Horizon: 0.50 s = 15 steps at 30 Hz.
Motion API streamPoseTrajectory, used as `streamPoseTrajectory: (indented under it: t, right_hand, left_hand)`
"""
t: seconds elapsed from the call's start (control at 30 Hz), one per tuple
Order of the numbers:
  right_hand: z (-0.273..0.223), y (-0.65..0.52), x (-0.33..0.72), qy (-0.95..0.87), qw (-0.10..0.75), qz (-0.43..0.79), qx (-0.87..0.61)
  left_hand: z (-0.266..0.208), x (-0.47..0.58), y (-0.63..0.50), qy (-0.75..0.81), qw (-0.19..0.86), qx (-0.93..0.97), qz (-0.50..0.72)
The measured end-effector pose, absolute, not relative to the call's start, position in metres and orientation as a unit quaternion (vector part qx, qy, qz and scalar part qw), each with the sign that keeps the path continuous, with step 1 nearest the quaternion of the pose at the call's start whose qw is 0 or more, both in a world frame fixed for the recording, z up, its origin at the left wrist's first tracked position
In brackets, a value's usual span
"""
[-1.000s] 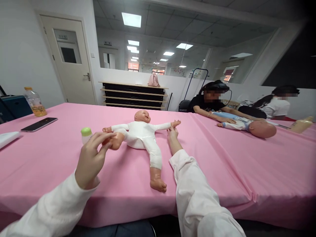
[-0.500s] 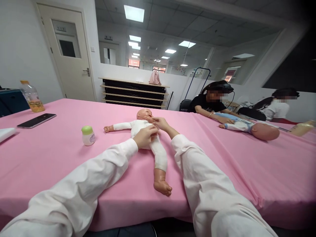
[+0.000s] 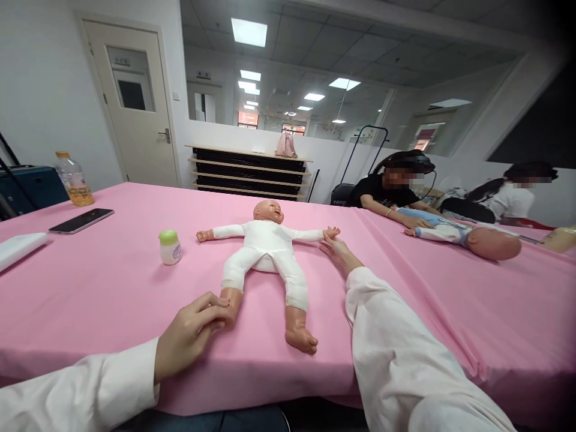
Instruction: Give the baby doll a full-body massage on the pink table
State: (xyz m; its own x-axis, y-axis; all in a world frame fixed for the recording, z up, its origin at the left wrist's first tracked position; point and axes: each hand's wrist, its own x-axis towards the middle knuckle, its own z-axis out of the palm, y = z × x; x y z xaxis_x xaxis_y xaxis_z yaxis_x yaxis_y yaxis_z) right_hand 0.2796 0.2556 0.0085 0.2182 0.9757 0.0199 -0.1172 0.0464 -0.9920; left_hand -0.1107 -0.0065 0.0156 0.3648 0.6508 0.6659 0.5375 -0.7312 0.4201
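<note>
A baby doll with a white cloth body lies on its back on the pink-covered table, arms spread wide and legs apart, its feet toward me. My left hand has its fingers closed on the doll's foot at the left, and they partly hide it. Over at the doll's outstretched arm on the right, my right hand holds the doll's small hand between thumb and fingers.
Left of the doll stands a small white jar with a green lid. Farther left are a phone, a white object and a bottle. To the right, a co-worker handles another doll.
Both my hands have left the doll's torso. The left came down to a foot, the right moved out to a hand. The doll's arm and leg now lie spread. The view shifted slightly left.
</note>
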Motion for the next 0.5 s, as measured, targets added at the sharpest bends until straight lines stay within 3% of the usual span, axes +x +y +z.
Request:
streamPoseTrajectory:
  t: [0.13, 0.2, 0.4, 0.5]
  right_hand:
    - [0.047, 0.276, 0.243, -0.505, 0.622, 0.375, -0.467]
    - [0.064, 0.283, 0.216, -0.586, 0.607, 0.326, -0.427]
    - [0.077, 0.269, 0.142, -0.808, 0.357, 0.209, -0.419]
    - [0.074, 0.267, 0.134, -0.800, 0.350, 0.221, -0.434]
  left_hand:
    - [0.057, -0.090, 0.031, 0.283, 0.040, 0.824, 0.489]
    - [0.082, -0.072, 0.063, 0.219, 0.064, 0.859, 0.459]
    - [0.073, -0.009, 0.147, 0.182, 0.154, 0.880, 0.411]
    - [0.062, 0.001, 0.153, 0.215, 0.168, 0.869, 0.412]
